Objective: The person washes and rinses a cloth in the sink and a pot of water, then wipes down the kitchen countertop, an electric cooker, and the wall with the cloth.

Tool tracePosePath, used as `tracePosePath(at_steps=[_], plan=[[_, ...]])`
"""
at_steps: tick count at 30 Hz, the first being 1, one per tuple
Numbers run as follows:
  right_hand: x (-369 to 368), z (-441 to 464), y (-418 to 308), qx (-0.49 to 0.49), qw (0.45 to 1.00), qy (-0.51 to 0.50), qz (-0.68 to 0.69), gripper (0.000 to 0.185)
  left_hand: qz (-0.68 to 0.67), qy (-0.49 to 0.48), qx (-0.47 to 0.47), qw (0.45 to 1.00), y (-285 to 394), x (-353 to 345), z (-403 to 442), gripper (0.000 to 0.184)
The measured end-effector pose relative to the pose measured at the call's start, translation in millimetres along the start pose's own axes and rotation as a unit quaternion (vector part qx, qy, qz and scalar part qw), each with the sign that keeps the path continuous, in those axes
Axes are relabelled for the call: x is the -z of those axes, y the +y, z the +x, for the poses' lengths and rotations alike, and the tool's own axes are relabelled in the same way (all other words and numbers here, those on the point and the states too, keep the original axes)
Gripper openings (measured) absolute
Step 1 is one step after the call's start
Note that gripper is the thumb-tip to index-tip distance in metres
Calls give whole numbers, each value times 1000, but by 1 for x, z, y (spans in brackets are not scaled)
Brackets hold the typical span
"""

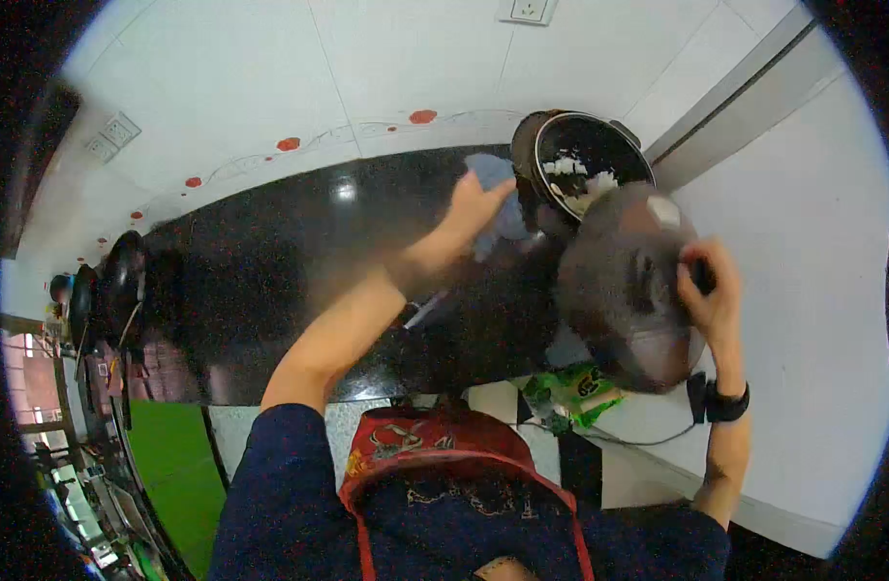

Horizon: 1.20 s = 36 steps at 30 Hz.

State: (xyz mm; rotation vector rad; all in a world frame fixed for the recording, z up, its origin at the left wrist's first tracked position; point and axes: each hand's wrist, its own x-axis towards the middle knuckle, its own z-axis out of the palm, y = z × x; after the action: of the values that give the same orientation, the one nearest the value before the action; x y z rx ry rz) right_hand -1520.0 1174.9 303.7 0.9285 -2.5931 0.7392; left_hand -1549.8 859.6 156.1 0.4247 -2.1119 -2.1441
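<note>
Pinched in my left hand (475,208) is a blue-grey cloth (507,225), hanging over the dark counter just left of the pot. My right hand (716,295) grips the black knob of a round, dark see-through pot lid (609,281). The lid is tilted up on edge, in front of the pot and apart from my left hand. Behind it, the dark pot (614,140) stands uncovered, with white clumps that look like rice (599,182) inside. The lid hides part of the pot's near rim.
The glossy black counter (270,261) runs left along the tiled wall to several dark pans (125,271). A white wall panel (793,194) bounds the right side. Below the lid are a green plastic bag (580,392) and a cable (619,441). A thin pale strip (425,310) lies on the counter.
</note>
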Motion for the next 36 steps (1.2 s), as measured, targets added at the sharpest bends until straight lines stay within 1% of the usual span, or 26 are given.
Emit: tracePosePath(at_steps=[1, 2, 3, 4, 5, 7, 8, 10, 11, 14, 15, 17, 18, 19, 20, 21, 22, 24, 25, 27, 29, 30, 31, 33, 35, 36], plan=[[-11, -18, 6, 40, 999, -27, 7, 20, 88, 44, -35, 995, 13, 13, 3, 28], [-19, -33, 3, 7, 996, -82, 33, 23, 96, 39, -123, 987, 10, 23, 26, 28], [-31, -42, 5, 38, 991, -125, 18, 25, 104, 32, -207, 972, 8, 29, 56, 29], [-39, -49, -8, 24, 987, -159, -3, 29, 162, 43, -231, 958, 20, 27, 72, 31], [-51, -59, -2, 78, 984, -157, -10, 32, 243, 19, -201, 949, 30, 24, 90, 37], [-68, -75, -6, 96, 983, -158, -19, 37, 331, 24, -201, 922, 31, 6, 125, 41], [-72, -80, -8, 96, 983, -154, -19, 37, 333, 23, -205, 920, 34, -1, 136, 41], [-78, -91, -9, 91, 983, -156, -22, 37, 336, -77, -165, 924, 32, -14, 150, 37], [-82, -94, -11, 88, 984, -155, -22, 37, 337, -81, -166, 923, 27, -18, 155, 37], [-104, -99, -1, 129, 973, -189, 11, 26, 414, -166, -189, 875, 11, -26, 184, 36], [-118, -101, 4, 129, 974, -187, 12, 26, 415, -166, -190, 874, 3, -27, 194, 36], [-147, -97, 8, 145, 950, -275, 16, 25, 517, -129, -283, 798, -6, -27, 211, 40], [-167, -98, 12, 144, 951, -275, 16, 25, 560, -164, -206, 786, 16, -31, 190, 45], [-189, -98, 15, 156, 941, -299, 19, 32, 560, -166, -205, 786, 21, -32, 180, 45], [-207, -97, 18, 169, 931, -323, 21, 40, 584, -139, -220, 769, 24, -33, 172, 45], [-222, -95, 17, 167, 931, -324, 22, 40, 606, -112, -234, 752, 26, -34, 167, 45], [-236, -93, 15, 155, 939, -308, 18, 41, 607, -112, -231, 752, 29, -33, 162, 45], [-260, -86, 7, 147, 946, -288, 17, 42, 554, -137, -212, 793, 34, -29, 160, 44], [-268, -84, 1, 120, 953, -277, 18, 43, 556, -136, -211, 792, 33, -26, 161, 44], [-280, -78, -5, 94, 958, -271, 14, 43, 502, -124, -249, 819, 17, -28, 175, 43], [-290, -72, -14, 54, 977, -196, 57, 42, 499, -113, -244, 824, 9, -29, 182, 42], [-280, -64, -26, 62, 983, -167, 43, 40, 501, -104, -242, 825, 5, -30, 187, 42], [-261, -58, -31, 55, 984, -167, 42, 40, 508, -147, -240, 814, 3, -27, 194, 46], [-205, -37, -32, 232, 959, -160, 26, 42, 531, -119, -231, 807, 16, -29, 174, 50], [-148, -11, -13, 234, 958, -97, -132, 46, 537, -138, -215, 804, 20, -31, 173, 51], [-133, -3, 9, 174, 976, -3, -133, 45, 548, -151, -193, 800, 20, -31, 171, 51]])
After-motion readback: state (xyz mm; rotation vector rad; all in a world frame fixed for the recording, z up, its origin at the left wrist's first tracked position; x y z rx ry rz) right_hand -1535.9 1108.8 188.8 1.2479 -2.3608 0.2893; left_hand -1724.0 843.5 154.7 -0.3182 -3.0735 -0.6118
